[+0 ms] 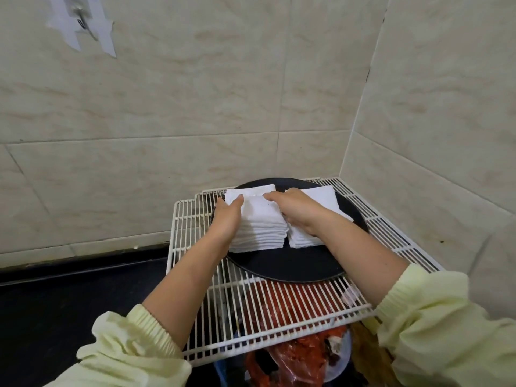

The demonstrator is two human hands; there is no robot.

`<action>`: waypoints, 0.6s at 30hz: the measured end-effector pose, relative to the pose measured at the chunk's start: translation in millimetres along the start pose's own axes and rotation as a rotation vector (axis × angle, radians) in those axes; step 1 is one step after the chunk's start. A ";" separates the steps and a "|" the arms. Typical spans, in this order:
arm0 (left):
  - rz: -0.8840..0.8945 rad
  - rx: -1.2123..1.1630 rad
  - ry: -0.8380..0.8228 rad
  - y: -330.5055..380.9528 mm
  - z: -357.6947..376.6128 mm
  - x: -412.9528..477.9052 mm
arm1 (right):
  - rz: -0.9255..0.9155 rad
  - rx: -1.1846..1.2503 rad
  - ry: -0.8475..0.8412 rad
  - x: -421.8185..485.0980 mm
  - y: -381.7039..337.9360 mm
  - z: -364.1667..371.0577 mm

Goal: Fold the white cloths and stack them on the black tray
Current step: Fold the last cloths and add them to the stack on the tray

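Hanging far left on the tiled wall: a hook, taped round, detail blurred.

Entering from the lower left in a pale sleeve, cut off by the frame edge.

Gripping the left side of the left stack with the left hand: thumb lying on top, fingers curling round the far left edge, tips hidden behind the cloths.

Clamping the right side of the same stack with the right hand: fingers bending together over the top, thumb pointing down between the two stacks, tip hard to make out.

Sitting side by side on the tray, toward its far half; touching or just apart cannot be told, the gap being covered by the right hand.

Covering much of the right stack with the right wrist and forearm; only the far corner and near edge showing.

Resting on the rack in the wall corner, the tray's far rim partly hidden behind the cloths.

Showing through the bars and below the near edge: a red bag, contents unclear.
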State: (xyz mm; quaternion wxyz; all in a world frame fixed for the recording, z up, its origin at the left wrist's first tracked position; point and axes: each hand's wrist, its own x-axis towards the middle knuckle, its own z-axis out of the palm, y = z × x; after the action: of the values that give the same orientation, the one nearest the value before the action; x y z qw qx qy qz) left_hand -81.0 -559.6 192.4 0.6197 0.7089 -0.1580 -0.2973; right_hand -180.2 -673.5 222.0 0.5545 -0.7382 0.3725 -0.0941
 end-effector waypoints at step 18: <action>-0.073 -0.078 -0.124 -6.0 -9.1 -5.0 | 0.056 0.335 -0.085 -0.8 12.3 13.6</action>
State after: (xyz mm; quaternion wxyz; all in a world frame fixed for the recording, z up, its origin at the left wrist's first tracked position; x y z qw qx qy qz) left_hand -80.1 -548.4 188.2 0.6248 0.6697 -0.1585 -0.3689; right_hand -178.7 -664.1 206.3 0.6872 -0.6283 0.3483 -0.1080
